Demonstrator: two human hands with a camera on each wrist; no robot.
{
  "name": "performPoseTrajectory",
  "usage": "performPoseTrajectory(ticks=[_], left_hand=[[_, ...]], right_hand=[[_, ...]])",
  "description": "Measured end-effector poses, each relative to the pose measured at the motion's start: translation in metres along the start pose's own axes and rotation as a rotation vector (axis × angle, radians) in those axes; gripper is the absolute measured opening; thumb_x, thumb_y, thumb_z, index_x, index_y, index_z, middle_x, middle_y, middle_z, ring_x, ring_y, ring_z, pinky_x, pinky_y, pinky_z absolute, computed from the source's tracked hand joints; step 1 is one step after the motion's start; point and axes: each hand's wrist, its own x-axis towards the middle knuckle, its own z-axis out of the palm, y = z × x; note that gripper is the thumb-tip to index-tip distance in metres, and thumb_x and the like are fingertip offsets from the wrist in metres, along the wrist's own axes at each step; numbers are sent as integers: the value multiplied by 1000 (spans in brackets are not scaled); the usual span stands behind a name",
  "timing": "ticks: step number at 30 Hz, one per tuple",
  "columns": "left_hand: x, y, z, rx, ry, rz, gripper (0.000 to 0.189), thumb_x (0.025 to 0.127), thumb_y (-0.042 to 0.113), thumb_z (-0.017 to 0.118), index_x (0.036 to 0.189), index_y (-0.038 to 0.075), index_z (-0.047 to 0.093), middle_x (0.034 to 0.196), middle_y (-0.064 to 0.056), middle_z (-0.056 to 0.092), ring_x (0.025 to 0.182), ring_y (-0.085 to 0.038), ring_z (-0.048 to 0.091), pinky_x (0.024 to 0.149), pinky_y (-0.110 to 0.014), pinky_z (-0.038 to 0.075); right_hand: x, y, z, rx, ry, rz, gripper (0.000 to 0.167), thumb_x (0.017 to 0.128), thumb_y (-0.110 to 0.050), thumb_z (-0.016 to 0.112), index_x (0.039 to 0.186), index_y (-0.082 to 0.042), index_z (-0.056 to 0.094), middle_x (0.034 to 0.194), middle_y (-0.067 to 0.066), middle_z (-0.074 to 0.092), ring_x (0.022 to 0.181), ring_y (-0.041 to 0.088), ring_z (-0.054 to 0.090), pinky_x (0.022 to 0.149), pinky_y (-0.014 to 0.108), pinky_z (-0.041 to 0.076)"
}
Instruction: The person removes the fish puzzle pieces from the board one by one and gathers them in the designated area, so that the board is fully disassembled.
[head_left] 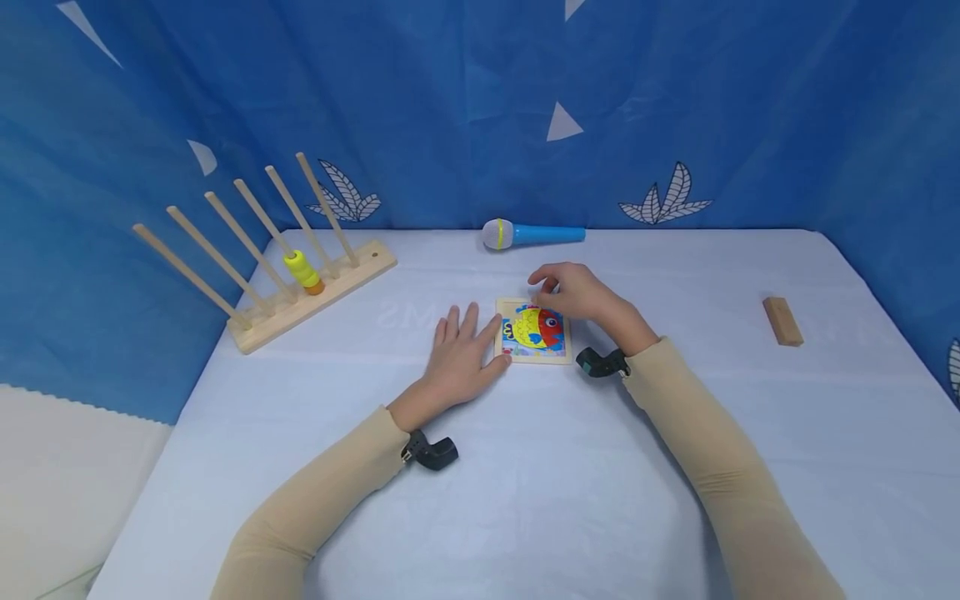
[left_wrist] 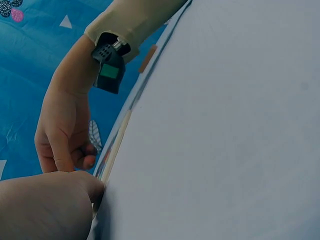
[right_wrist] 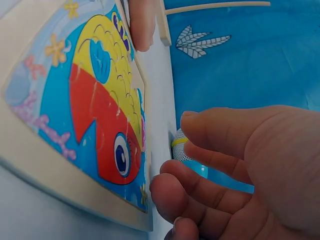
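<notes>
A square wooden jigsaw puzzle (head_left: 533, 332) with a red and yellow fish lies on the white table. Bare wood shows in a gap of its picture along the far side, in the right wrist view. My left hand (head_left: 459, 364) lies palm down with spread, straight fingers, its forefinger and thumb at the puzzle frame's left edge. Over the far edge hovers my right hand (head_left: 577, 292), fingers loosely bent. In the right wrist view a space separates the right thumb (right_wrist: 215, 127) from the fingers, and nothing shows between them. The left wrist view sees the puzzle (left_wrist: 116, 145) edge-on.
A blue toy microphone (head_left: 543, 234) lies at the table's back edge. At the back left stands a wooden peg rack (head_left: 330, 294) with yellow and orange beads on one peg. A wooden block (head_left: 782, 322) lies at the right. Blue cloth (head_left: 465, 108) hangs behind.
</notes>
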Motion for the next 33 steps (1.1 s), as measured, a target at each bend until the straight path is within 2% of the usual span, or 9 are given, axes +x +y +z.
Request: performPoseTrajectory(ticks=[5, 13, 19, 33], left_hand=[[-1, 1, -2, -17, -5, -2, 69, 101, 48, 53, 161, 19, 34, 171, -21, 14, 158, -48, 2, 126, -64, 5], [-1, 1, -3, -12, -16, -4, 70, 101, 48, 53, 161, 20, 33, 171, -21, 13, 158, -48, 2, 126, -64, 5], [0, 1, -2, -22, -15, 3, 69, 101, 47, 53, 161, 19, 33, 171, -22, 13, 158, -49, 1, 126, -64, 5], [1, 0, -3, -14, -11, 9, 69, 101, 48, 52, 161, 18, 33, 171, -22, 14, 158, -49, 1, 126, -65, 5]], right_hand=[[1, 1, 3, -13, -15, 4, 42, 97, -22, 68, 136, -8, 62, 119, 17, 68, 103, 28, 60, 91, 39, 58], [5, 2, 9, -27, -71, 8, 48, 91, -19, 76, 136, -9, 62, 115, 13, 67, 99, 27, 60, 84, 32, 59], [4, 2, 13, -71, -66, -34, 47, 87, -13, 79, 132, -8, 66, 113, 13, 67, 99, 27, 58, 86, 35, 58], [2, -4, 15, -107, -45, -32, 48, 89, -12, 78, 134, -7, 64, 114, 14, 68, 103, 27, 59, 91, 38, 57]])
